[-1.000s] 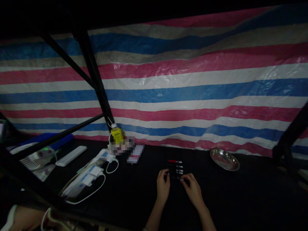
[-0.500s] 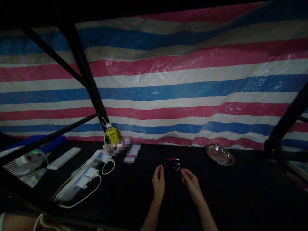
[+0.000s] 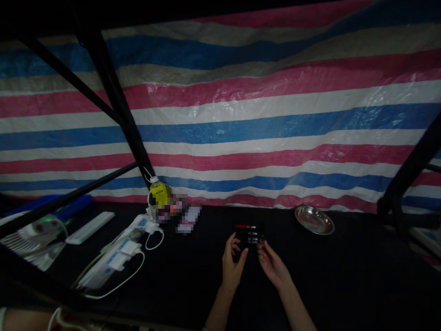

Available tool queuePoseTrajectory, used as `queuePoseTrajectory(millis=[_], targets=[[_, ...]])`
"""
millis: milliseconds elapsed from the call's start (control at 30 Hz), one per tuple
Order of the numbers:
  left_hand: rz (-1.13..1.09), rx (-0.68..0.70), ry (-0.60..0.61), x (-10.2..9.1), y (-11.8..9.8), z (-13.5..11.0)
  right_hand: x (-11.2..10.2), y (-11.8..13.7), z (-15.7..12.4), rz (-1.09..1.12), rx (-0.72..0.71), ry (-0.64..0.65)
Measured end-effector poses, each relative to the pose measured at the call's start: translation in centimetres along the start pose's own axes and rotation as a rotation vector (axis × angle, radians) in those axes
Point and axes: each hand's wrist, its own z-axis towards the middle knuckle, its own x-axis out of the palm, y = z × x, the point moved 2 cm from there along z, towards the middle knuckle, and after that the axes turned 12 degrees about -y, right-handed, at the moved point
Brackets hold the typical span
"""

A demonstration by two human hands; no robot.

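Note:
Three thin dark sticks with silver bands [image 3: 251, 234] lie side by side near the middle of the black table; the top one has a red part. Their exact kind is too dark to tell. At their left end is my left hand [image 3: 231, 265], thumb and fingers apart, the index fingertip close to the sticks; whether it touches them I cannot tell. My right hand [image 3: 274, 267] is at their right end, thumb and fingers pinched together on a small, dark, partly shiny bit that I cannot make out.
A round metal dish [image 3: 314, 220] stands to the right. On the left are a power strip with chargers [image 3: 120, 255], a white bar [image 3: 90, 228], a yellow bottle [image 3: 159, 193] and a blurred-out card [image 3: 189, 219]. Black frame posts [image 3: 117, 96] stand before a striped sheet [image 3: 241, 133].
The left hand's thumb has come away from its fingers, and the hand has shifted slightly right. My right hand has moved a little left, still pinched. The silver bands show more clearly.

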Motion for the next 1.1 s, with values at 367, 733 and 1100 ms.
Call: queuePoseTrajectory(millis=[367,733,1100], targets=[[0.025,0.035,0.0,-0.1,-0.5,0.0,0.1,-0.4,-0.3,-0.116,-0.04,0.079],[-0.046,-0.063,-0.074,0.1,-0.3,-0.4,0.3,-2.2,-0.2,-0.4,-0.053,0.066],[-0.003,-0.039,-0.173,-0.3,-0.2,-0.2,0.7,-2.8,-0.6,-0.329,0.044,0.081]])
